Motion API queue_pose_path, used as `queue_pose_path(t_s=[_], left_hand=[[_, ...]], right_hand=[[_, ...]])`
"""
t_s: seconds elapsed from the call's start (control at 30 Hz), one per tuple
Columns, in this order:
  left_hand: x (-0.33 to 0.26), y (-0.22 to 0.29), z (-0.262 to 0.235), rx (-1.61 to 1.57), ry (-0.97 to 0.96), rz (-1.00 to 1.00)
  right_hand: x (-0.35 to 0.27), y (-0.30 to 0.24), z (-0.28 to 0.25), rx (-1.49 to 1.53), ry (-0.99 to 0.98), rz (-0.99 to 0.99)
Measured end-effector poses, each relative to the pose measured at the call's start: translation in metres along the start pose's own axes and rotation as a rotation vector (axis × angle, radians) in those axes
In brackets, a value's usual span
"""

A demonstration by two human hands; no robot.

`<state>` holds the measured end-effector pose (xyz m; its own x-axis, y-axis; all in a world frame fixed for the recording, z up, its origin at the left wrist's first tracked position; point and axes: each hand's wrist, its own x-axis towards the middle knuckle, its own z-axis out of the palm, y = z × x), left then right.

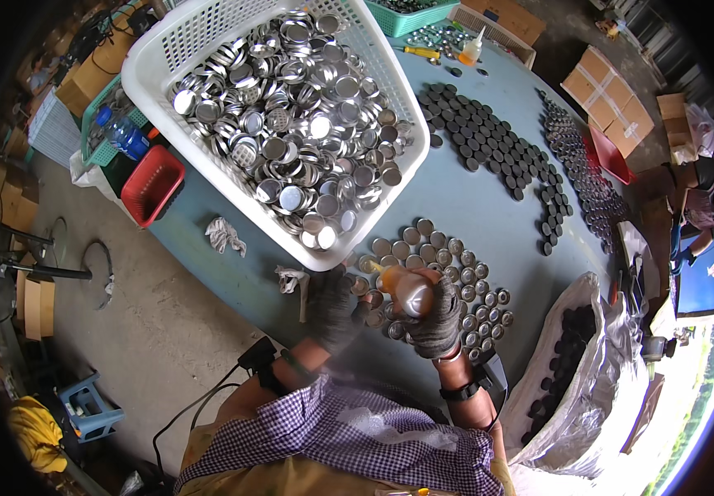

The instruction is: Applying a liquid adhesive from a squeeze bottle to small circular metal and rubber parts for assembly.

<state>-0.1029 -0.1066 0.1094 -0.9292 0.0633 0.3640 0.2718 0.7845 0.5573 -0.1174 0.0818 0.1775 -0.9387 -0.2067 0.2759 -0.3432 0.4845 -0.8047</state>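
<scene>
My right hand, in a grey knit glove, is wrapped round a squeeze bottle of amber liquid. The bottle is tipped over, its narrow nozzle pointing left above the caps. Close by on the left, my gloved left hand has its fingers curled and somewhat blurred. A round metal cap shows at its fingertips, apparently pinched there. Under and around the bottle, several shallow metal caps lie spread on the blue-grey table. Just beyond both hands stands a white plastic basket heaped with loose silver caps.
Dark round pieces cover the table's far right. A red tray and crumpled cloth lie left. A white sack of black pieces stands at right. Another glue bottle and a yellow-handled screwdriver lie far back.
</scene>
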Motion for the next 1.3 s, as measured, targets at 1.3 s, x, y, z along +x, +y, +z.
queue_pose_path(t_s=[1.3], left_hand=[[-0.007,-0.005,0.005,-0.016,0.016,-0.077]], right_hand=[[0.013,-0.014,0.021,0.055,-0.071,-0.105]])
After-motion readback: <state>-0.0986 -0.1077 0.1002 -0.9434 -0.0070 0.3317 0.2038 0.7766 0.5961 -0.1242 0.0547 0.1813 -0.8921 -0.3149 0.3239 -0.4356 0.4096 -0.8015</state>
